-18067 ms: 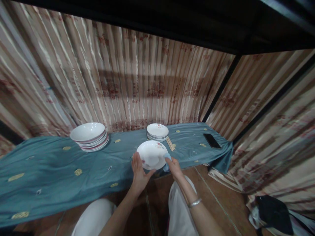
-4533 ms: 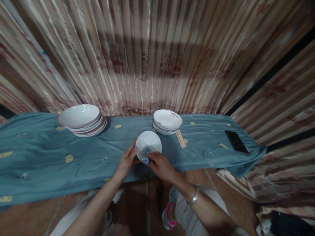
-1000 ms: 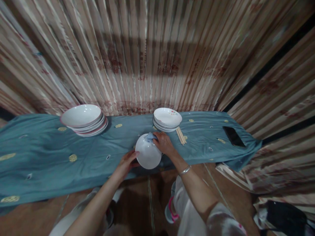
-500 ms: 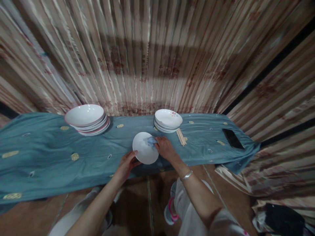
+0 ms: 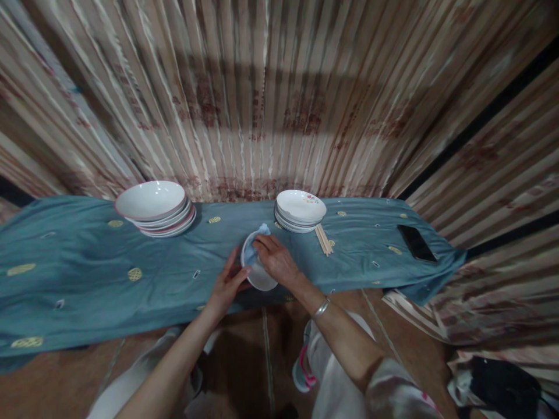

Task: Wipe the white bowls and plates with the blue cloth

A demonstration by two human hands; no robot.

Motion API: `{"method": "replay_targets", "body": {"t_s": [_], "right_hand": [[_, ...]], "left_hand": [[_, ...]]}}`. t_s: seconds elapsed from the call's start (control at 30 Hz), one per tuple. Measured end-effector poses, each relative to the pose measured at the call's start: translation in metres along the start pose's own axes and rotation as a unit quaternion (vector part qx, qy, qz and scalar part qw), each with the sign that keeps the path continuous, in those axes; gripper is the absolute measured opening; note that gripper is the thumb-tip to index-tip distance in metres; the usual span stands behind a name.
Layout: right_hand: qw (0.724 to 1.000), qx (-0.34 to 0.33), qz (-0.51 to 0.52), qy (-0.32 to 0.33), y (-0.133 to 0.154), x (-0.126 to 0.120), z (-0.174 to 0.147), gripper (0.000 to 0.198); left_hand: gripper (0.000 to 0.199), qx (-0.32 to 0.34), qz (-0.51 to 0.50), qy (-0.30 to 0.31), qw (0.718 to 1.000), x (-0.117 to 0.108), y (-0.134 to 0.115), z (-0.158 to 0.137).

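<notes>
A white bowl (image 5: 262, 278) is held tilted above the front edge of the cloth-covered table. My left hand (image 5: 227, 280) grips its left rim, thumb on the inside and fingers behind. My right hand (image 5: 276, 257) is closed on a light blue cloth (image 5: 250, 250), which is pressed against the bowl's upper left inside and sticks out past the rim. Part of the bowl is hidden behind my right hand. Behind it and slightly right stands a stack of white plates (image 5: 300, 208), the top one with a flower print.
Red-rimmed bowls and plates (image 5: 152, 201) are stacked at the left. Chopsticks (image 5: 323, 240) lie beside the right stack, and a black phone (image 5: 416, 242) lies farther right. A blue-green tablecloth (image 5: 174, 267) covers the table, with a pleated curtain (image 5: 244, 105) behind.
My right hand has moved the cloth from the bowl's right inside to its upper left. The bowl has turned and tilted more, and my left hand has shifted slightly right with it.
</notes>
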State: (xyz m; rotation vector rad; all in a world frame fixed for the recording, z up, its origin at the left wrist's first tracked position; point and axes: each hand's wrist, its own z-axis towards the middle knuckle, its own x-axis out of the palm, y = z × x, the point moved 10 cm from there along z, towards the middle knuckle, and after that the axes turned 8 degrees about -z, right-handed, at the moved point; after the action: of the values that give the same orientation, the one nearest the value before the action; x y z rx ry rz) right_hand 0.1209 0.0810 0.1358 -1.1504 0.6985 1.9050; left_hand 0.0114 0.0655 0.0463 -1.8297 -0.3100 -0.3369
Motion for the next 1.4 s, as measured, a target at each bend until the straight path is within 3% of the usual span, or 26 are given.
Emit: {"method": "replay_targets", "body": {"t_s": [0.23,0.57,0.7,0.87,0.97,1.07,1.23,1.4], "right_hand": [[0.997,0.03,-0.046,0.055,-0.014,0.022,0.002,0.025],[0.981,0.097,-0.059,0.156,-0.027,0.034,-0.032,0.022],[0.972,0.112,0.002,0.206,-0.022,0.033,-0.042,0.022],[0.951,0.102,0.169,0.239,-0.007,0.04,-0.039,0.021],[0.919,0.133,0.298,0.22,-0.003,0.048,-0.034,0.021],[0.9,0.169,0.371,0.153,-0.005,0.053,-0.026,0.021],[0.932,0.178,0.311,0.048,-0.011,0.049,-0.01,0.025],[0.975,0.129,0.179,0.021,-0.01,0.037,0.001,0.029]], "left_hand": [[0.089,-0.012,-0.002,0.013,1.0,0.003,0.0,-0.003],[0.092,-0.018,-0.002,0.01,1.0,0.004,-0.004,-0.007],[0.092,-0.017,0.004,0.015,1.0,0.004,-0.006,-0.008],[0.088,-0.015,-0.002,0.031,0.999,0.002,-0.004,-0.006],[0.083,-0.015,-0.001,0.026,1.0,-0.001,-0.002,-0.004],[0.077,-0.019,-0.004,0.017,1.0,-0.002,0.001,-0.003],[0.075,-0.016,-0.005,0.017,1.0,-0.001,0.0,-0.004],[0.081,-0.01,0.0,0.025,1.0,-0.002,0.0,-0.003]]}}
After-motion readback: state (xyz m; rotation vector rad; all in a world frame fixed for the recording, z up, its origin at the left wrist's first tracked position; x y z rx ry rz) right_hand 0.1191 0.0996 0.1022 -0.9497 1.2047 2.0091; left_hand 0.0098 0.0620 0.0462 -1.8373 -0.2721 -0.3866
